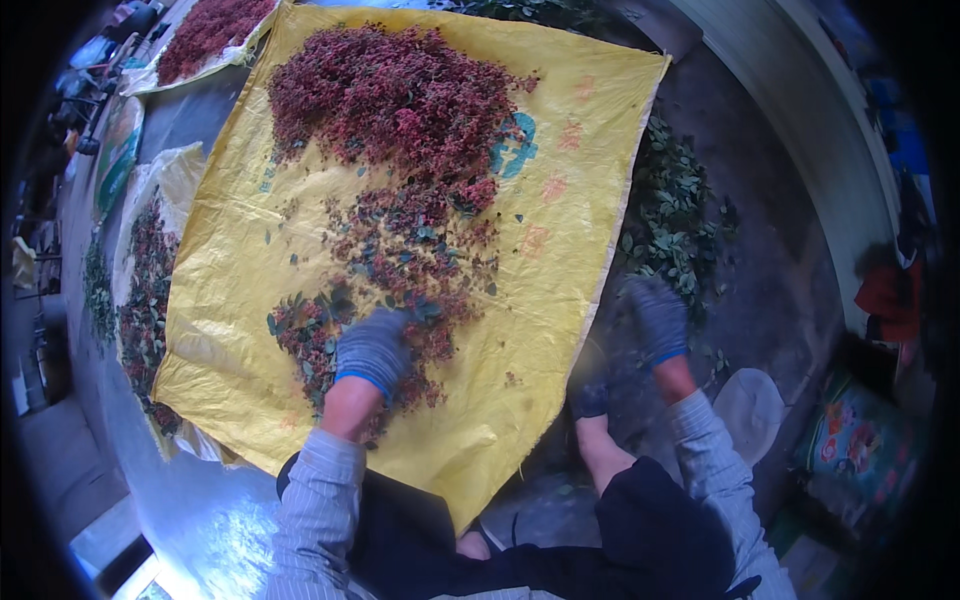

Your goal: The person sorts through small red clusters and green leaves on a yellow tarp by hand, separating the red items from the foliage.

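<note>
A yellow woven sheet [220,300] bears a large heap of small red berry clusters [390,90], with a looser scatter of berries and leaves [430,230] below it. My left hand [372,342], in a grey knitted glove with a blue cuff, is down in the nearer berries and leaves; its fingers are blurred and partly hidden. My right hand [655,320], gloved alike, is beyond the sheet's right edge, over loose green leaves [665,200] on the dark floor. Motion smears its fingers, and I cannot tell whether it holds anything.
My feet and legs [605,450] are at the lower middle. More sheets with red berries [200,35] and leafy berries [145,310] lie at the left. A pale pouch-like object [750,410] and a colourful package [850,450] are at the right, near a curved pale wall edge [800,150].
</note>
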A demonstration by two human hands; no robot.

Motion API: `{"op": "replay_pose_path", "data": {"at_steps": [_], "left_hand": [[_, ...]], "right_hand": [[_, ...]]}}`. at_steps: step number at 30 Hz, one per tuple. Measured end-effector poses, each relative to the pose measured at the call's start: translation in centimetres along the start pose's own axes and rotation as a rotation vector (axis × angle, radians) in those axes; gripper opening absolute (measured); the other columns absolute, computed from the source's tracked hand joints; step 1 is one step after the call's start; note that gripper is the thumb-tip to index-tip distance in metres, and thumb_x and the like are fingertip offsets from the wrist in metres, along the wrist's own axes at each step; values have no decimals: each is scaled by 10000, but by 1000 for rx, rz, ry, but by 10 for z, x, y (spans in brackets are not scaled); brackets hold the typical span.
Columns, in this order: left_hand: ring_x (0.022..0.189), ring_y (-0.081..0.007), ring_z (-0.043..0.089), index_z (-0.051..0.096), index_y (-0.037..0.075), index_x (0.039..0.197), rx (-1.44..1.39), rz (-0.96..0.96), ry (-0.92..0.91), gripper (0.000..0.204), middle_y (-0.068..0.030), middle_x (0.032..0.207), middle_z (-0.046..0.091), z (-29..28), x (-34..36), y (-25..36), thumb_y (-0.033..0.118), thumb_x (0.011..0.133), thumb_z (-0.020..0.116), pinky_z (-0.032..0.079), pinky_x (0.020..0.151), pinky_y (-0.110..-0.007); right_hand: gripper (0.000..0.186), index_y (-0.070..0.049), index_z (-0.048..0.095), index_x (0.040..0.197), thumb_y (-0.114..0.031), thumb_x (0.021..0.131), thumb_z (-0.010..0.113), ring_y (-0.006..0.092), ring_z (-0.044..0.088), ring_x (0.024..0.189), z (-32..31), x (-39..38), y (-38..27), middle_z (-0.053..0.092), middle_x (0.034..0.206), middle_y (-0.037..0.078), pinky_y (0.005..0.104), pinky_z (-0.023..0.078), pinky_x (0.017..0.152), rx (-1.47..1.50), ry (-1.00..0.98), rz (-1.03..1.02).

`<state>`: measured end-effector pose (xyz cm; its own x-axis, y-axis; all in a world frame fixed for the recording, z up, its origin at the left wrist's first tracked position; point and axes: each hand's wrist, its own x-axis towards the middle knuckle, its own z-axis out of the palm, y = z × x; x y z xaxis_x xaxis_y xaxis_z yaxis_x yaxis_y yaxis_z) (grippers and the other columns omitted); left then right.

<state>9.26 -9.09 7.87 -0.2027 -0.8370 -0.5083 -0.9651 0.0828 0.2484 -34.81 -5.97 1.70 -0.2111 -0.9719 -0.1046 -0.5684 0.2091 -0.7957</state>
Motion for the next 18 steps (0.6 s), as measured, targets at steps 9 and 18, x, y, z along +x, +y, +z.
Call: {"op": "replay_pose_path", "data": {"at_steps": [9,18], "left_hand": [[1067,-389,711,757,105,1105,-83,-40,3,250,-178,1140,741,-8,7,12,253,921,675,562,942,-506],[1047,-389,711,741,104,1137,18,-26,-56,308,-188,1096,736,8,-14,-2,323,927,692,564,913,-514]], "right_hand": [[298,-156,688,1260,-200,983,587,410,725,959,170,-34,-111,693,1060,206,544,571,794,-431,-773,-439],[278,-110,769,1192,-163,938,669,359,763,955,211,-32,-78,763,1065,215,470,612,802,-197,-715,-264]]}}
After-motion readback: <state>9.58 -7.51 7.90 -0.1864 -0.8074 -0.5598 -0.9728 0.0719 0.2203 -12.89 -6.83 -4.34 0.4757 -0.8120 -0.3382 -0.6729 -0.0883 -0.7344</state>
